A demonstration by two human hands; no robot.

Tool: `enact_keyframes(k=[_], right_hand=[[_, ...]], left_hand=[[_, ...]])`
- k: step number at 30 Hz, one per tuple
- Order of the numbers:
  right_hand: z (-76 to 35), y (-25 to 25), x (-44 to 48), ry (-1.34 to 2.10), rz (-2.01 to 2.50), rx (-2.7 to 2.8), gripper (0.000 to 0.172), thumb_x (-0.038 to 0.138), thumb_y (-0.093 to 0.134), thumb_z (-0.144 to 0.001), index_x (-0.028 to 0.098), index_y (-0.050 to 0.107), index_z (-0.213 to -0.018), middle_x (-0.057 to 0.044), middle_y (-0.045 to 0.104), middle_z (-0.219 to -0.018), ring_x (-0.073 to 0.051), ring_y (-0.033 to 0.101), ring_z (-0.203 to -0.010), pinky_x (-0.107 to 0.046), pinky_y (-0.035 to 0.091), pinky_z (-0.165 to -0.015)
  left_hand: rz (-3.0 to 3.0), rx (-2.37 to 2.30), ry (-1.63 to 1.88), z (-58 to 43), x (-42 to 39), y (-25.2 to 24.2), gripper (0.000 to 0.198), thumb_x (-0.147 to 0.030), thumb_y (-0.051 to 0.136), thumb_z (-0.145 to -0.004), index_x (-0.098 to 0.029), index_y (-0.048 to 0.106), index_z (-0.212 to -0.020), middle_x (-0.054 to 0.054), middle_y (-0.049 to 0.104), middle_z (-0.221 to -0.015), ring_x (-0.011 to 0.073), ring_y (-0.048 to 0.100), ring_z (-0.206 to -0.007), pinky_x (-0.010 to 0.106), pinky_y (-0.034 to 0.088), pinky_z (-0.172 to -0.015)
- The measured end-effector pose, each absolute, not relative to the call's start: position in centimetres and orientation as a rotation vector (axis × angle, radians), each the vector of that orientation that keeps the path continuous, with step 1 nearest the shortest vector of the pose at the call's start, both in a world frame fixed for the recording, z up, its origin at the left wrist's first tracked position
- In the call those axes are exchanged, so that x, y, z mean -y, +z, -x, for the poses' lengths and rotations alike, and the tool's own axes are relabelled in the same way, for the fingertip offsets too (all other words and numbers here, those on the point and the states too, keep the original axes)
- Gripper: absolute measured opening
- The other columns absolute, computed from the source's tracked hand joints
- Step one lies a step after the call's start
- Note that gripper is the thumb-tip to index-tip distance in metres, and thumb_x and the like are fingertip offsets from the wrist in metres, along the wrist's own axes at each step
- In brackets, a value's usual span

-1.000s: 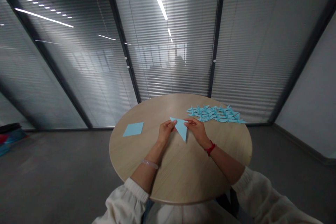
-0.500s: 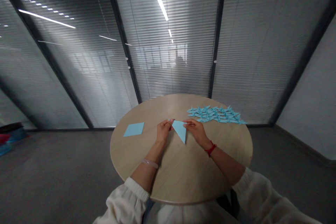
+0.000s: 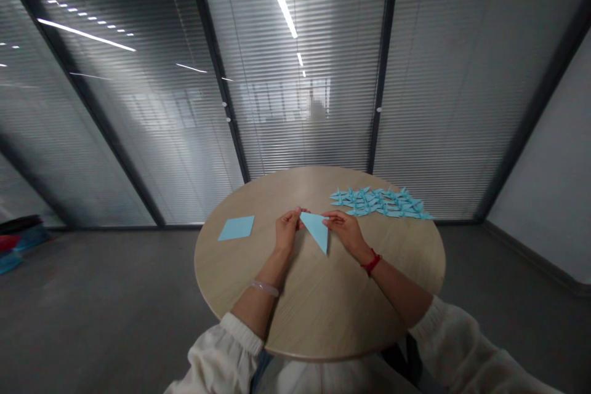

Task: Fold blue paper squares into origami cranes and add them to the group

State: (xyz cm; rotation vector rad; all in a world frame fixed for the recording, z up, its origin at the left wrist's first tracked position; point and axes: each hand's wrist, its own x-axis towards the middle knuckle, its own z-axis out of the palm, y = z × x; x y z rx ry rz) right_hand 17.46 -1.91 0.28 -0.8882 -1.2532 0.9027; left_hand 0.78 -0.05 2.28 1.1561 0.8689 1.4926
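Note:
A light blue sheet of paper folded into a triangle (image 3: 316, 231) is held between my two hands above the table, one point hanging toward me. My left hand (image 3: 288, 226) pinches its upper left corner between thumb and fingers. At the upper right corner, my right hand (image 3: 345, 229) grips the paper the same way. To the left of my hands lies a flat blue sheet of paper (image 3: 236, 228). Beyond my right hand, several folded blue paper cranes (image 3: 378, 202) are packed together in rows.
The round wooden table (image 3: 323, 320) stands right in front of my body. Behind it rises a glass wall with blinds (image 3: 305, 141) in dark frames. On the floor at the far left is a dark-rimmed blue and red object (image 3: 23, 237), partly cut off.
My left fingers have shifted very slightly at the paper's upper left corner. The folded paper and my right hand stay nearly where they were; the whole view has moved a little.

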Motion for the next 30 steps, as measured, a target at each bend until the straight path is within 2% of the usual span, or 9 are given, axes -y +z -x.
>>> enact_keyframes(k=[6,11,16,19,24,30], right_hand=[[-17.5,-0.1,1.6,0.89,0.895,1.294,0.03,0.04,0.074,-0.064,0.02,0.071,-0.086,-0.003,0.069,-0.073,-0.018,0.064,-0.068,-0.03,0.051,-0.063],[-17.8,-0.3,1.3,0.852,0.909,1.25,0.032,0.043,0.074,-0.064,0.019,0.071,-0.086,-0.004,0.07,-0.075,-0.019,0.065,-0.069,-0.031,0.052,-0.065],[-18.0,-0.5,1.0,0.813,0.907,1.243,0.035,0.043,0.073,-0.065,0.018,0.07,-0.089,-0.004,0.069,-0.075,-0.019,0.065,-0.071,-0.031,0.052,-0.067],[-18.0,-0.5,1.0,0.821,0.906,1.269,0.036,0.042,0.072,-0.067,0.019,0.069,-0.094,-0.004,0.068,-0.076,-0.019,0.065,-0.071,-0.031,0.051,-0.067],[-18.1,-0.1,1.2,0.839,0.885,1.347,0.042,0.039,0.072,-0.069,0.02,0.066,-0.106,-0.005,0.069,-0.091,-0.019,0.065,-0.082,-0.03,0.051,-0.074],[-18.2,0.0,1.1,0.85,0.961,1.527,0.026,0.043,0.072,-0.066,0.018,0.072,-0.075,-0.004,0.07,-0.073,-0.019,0.063,-0.069,-0.03,0.048,-0.065]], left_hand=[[-1.152,-0.892,1.518,-0.6,0.0,2.3,0.045,-0.053,0.072,-0.065,-0.01,0.072,-0.074,0.008,0.069,-0.072,0.0119,0.059,-0.059,0.024,0.046,-0.06],[-1.11,-0.86,1.399,-1.2,0.3,2.4,0.05,-0.055,0.074,-0.062,-0.01,0.071,-0.083,0.008,0.069,-0.075,0.0138,0.061,-0.063,0.026,0.049,-0.065],[-1.294,-0.896,1.151,-1.8,0.6,2.2,0.049,-0.055,0.077,-0.056,-0.008,0.068,-0.067,0.006,0.065,-0.061,0.0137,0.058,-0.057,0.026,0.046,-0.06],[-1.36,-0.894,1.14,-1.8,0.6,2.1,0.05,-0.057,0.076,-0.055,-0.009,0.068,-0.065,0.004,0.063,-0.057,0.0139,0.057,-0.056,0.025,0.046,-0.058],[-1.465,-0.916,0.908,-1.9,0.7,1.8,0.052,-0.06,0.077,-0.049,-0.01,0.066,-0.061,0.003,0.062,-0.056,0.0125,0.056,-0.053,0.025,0.046,-0.057],[-1.59,-0.938,0.641,-2.2,1.0,1.2,0.053,-0.061,0.076,-0.047,-0.011,0.067,-0.061,0.001,0.06,-0.054,0.0121,0.055,-0.052,0.024,0.044,-0.056]])
